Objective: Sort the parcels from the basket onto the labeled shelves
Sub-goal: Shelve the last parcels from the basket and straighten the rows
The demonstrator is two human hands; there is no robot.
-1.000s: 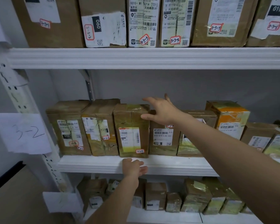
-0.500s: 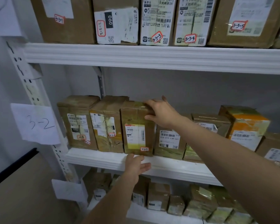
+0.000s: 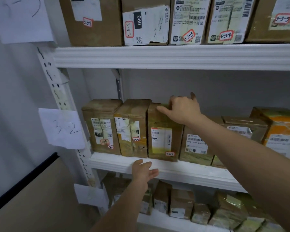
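A brown taped parcel (image 3: 162, 139) marked 3-2-3 stands upright, third from the left on the middle shelf (image 3: 182, 166). My right hand (image 3: 182, 109) grips its top right corner, thumb on the front face and fingers over the top. My left hand (image 3: 143, 170) rests against the shelf's white front edge just below that parcel, fingers relaxed and holding nothing. A paper sign reading 3-2 (image 3: 63, 128) hangs on the left upright. The basket is out of view.
Parcels 3-2-1 (image 3: 101, 127) and 3-2-2 (image 3: 132, 128) stand to the left, more boxes (image 3: 195, 144) to the right. The top shelf (image 3: 174, 56) carries larger boxes marked 3-3. Small parcels (image 3: 181, 204) fill the shelf below. A cardboard panel (image 3: 28, 195) leans at lower left.
My right hand went from hovering open to closing over the top of the 3-2-3 parcel. The left hand stays at the shelf edge. The view has moved closer and leftward.
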